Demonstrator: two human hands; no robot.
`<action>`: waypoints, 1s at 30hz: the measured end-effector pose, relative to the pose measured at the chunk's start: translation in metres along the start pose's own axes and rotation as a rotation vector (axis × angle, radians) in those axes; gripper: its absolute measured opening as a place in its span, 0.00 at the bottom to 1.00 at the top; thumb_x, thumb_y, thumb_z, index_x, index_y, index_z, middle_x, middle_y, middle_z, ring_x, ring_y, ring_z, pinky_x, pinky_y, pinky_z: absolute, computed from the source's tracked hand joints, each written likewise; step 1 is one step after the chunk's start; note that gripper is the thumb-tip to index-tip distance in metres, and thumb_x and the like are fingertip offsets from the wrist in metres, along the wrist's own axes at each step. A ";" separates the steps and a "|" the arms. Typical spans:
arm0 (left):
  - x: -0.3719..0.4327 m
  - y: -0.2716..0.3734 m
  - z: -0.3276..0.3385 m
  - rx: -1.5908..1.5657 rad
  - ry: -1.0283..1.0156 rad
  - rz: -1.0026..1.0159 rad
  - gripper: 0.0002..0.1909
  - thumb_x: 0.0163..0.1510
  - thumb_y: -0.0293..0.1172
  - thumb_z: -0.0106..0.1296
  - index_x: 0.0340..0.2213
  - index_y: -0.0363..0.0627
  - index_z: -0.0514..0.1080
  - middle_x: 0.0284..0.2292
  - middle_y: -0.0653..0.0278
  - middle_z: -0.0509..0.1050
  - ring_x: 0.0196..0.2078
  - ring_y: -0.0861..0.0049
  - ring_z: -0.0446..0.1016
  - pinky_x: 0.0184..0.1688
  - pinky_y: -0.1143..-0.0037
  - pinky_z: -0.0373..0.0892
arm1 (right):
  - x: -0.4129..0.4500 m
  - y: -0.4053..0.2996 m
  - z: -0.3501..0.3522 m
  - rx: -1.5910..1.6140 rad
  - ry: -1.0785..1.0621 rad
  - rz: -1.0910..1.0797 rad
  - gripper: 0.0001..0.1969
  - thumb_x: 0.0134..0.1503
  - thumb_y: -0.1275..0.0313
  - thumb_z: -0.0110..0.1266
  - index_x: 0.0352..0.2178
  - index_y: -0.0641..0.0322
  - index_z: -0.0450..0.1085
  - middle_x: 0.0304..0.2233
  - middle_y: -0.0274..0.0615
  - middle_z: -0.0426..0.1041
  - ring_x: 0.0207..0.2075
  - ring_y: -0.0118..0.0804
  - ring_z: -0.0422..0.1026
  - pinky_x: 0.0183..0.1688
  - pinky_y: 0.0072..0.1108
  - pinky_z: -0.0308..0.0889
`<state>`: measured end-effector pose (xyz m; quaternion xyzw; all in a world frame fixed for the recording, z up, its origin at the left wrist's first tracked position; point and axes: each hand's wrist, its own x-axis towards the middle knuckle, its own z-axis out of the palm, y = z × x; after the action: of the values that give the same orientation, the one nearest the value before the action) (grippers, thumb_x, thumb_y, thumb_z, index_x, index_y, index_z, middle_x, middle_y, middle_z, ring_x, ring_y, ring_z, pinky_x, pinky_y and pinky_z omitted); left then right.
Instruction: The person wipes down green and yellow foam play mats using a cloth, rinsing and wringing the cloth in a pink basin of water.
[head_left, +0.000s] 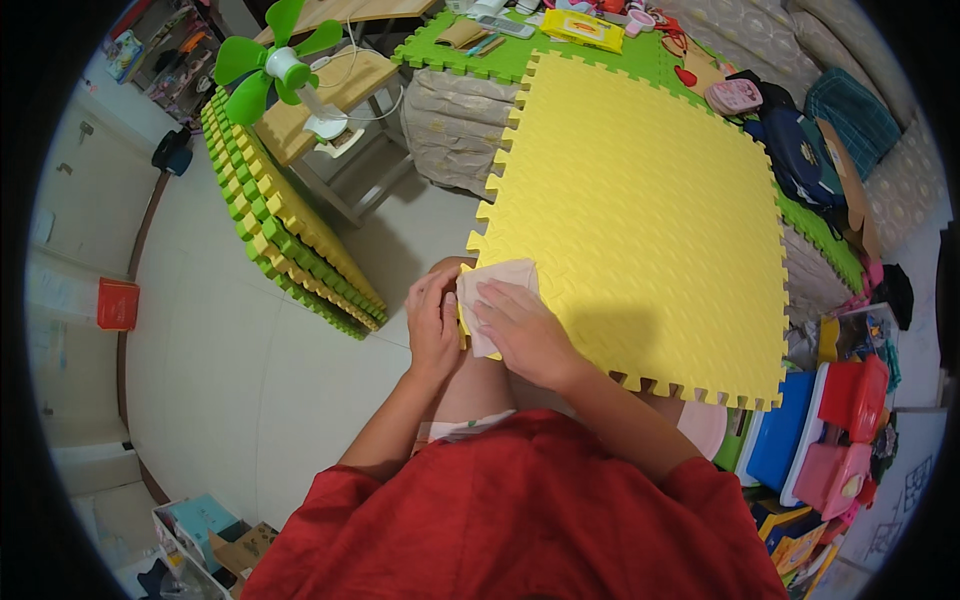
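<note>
A large yellow foam puzzle mat (645, 217) with a raised pattern and toothed edges lies before me, its near left corner over my legs. On that corner rests a pale cloth or wipe (491, 276). My right hand (525, 330) presses the cloth against the mat with fingers spread over it. At the left edge of the same corner, my left hand (435, 322) holds the mat's rim, its fingertips beside the cloth. The mat's far part lies over a green foam mat (457, 34).
Green and yellow mats (277, 232) lean in a stack at left, beside a wooden bench (330, 105) bearing a green-bladed fan (281, 64). A yellow wipes pack (583, 30) lies on the green mat. Storage bins (784, 431) stand at right; cardboard boxes (244, 547) sit at lower left.
</note>
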<state>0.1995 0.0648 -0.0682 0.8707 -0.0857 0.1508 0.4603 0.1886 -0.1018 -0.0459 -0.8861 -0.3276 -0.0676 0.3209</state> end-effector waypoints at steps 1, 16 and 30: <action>0.000 -0.001 0.000 -0.033 0.036 -0.025 0.16 0.51 0.22 0.40 0.43 0.40 0.66 0.41 0.53 0.68 0.46 0.58 0.63 0.50 0.67 0.56 | 0.001 0.000 -0.005 -0.035 -0.027 0.017 0.22 0.51 0.69 0.50 0.48 0.65 0.62 0.51 0.49 0.60 0.55 0.50 0.56 0.55 0.36 0.52; -0.001 -0.011 0.009 -0.156 0.128 -0.028 0.22 0.47 0.15 0.35 0.46 0.37 0.59 0.39 0.55 0.72 0.46 0.58 0.65 0.51 0.68 0.56 | -0.011 0.005 -0.020 -0.193 -0.157 -0.105 0.25 0.51 0.65 0.49 0.51 0.61 0.60 0.54 0.47 0.59 0.57 0.48 0.54 0.58 0.39 0.47; -0.009 -0.003 0.000 -0.214 0.128 -0.022 0.26 0.41 0.14 0.36 0.45 0.39 0.61 0.38 0.54 0.71 0.46 0.59 0.65 0.52 0.69 0.56 | -0.019 0.004 -0.028 -0.086 -0.185 -0.223 0.24 0.53 0.66 0.48 0.51 0.60 0.60 0.54 0.47 0.58 0.57 0.48 0.54 0.58 0.39 0.49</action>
<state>0.1925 0.0663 -0.0739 0.8059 -0.0623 0.1911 0.5569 0.1794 -0.1315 -0.0319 -0.8595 -0.4492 -0.0349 0.2416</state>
